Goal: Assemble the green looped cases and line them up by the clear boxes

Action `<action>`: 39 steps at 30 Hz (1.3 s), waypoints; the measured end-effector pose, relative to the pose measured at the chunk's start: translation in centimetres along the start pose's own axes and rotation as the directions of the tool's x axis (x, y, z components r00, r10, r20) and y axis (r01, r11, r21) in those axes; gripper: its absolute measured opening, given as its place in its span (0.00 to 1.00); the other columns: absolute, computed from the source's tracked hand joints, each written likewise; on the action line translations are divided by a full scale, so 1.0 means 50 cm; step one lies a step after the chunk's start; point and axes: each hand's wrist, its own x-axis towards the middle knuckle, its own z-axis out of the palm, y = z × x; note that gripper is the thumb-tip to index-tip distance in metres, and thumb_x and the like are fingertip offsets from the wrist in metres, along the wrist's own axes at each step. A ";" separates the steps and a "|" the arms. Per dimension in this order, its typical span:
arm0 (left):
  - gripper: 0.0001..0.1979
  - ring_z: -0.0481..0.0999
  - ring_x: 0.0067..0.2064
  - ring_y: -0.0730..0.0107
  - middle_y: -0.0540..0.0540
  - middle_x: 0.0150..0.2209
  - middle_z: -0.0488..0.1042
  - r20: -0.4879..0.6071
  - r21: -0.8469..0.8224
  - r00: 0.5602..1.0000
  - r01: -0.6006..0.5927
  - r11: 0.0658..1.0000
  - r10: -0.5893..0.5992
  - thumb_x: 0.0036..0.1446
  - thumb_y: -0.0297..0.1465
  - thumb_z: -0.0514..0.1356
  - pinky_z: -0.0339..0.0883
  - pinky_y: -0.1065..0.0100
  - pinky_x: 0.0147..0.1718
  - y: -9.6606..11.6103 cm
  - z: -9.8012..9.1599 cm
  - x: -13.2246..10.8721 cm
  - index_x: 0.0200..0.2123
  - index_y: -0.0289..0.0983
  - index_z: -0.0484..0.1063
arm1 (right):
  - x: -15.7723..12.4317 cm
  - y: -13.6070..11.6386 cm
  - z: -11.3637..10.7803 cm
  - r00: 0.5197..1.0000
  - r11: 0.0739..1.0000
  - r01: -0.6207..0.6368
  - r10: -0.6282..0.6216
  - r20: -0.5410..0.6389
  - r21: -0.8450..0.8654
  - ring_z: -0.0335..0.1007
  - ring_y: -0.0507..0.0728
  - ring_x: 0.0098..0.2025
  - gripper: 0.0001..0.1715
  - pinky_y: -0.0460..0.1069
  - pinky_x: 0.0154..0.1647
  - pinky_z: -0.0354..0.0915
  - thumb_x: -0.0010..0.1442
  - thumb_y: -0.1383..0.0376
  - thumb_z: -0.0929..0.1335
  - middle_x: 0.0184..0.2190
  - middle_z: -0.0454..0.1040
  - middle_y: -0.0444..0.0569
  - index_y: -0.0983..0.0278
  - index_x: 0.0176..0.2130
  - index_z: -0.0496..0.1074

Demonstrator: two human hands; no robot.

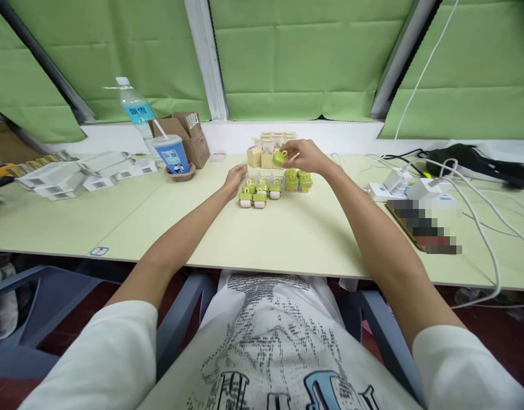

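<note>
My right hand (306, 156) pinches a small green lid-like piece with a ring on top (279, 158), held above the table. Beside the left edge of a cluster of little green-topped containers (259, 200), my left hand (235, 180) has its fingers stretched out and holds nothing I can see. The front containers have pale pink bodies and ring-shaped loops on top. To their right stand similar green-topped containers with yellowish bodies (298, 181) in clear plastic. Small cream-coloured boxes (254, 156) stand behind, partly hidden by my right hand and the green piece.
Left of the hands are a blue cup with a straw (173, 155), a water bottle (137, 111), an opened cardboard box (196, 139) and stacked white boxes (59, 173). On the right lie a power strip (379, 192), white cables (486, 242) and a pixelated flat object (424, 225).
</note>
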 end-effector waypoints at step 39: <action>0.12 0.81 0.60 0.54 0.44 0.47 0.84 0.076 0.127 0.995 -0.071 0.989 0.062 0.50 0.26 0.70 0.71 0.50 0.69 -0.014 0.006 -0.005 0.40 0.39 0.80 | -0.015 0.037 0.088 0.976 0.986 -0.063 0.093 0.196 -0.152 0.84 0.66 0.53 0.25 0.56 0.58 0.77 0.61 0.62 0.79 0.50 0.89 0.59 0.68 0.56 0.85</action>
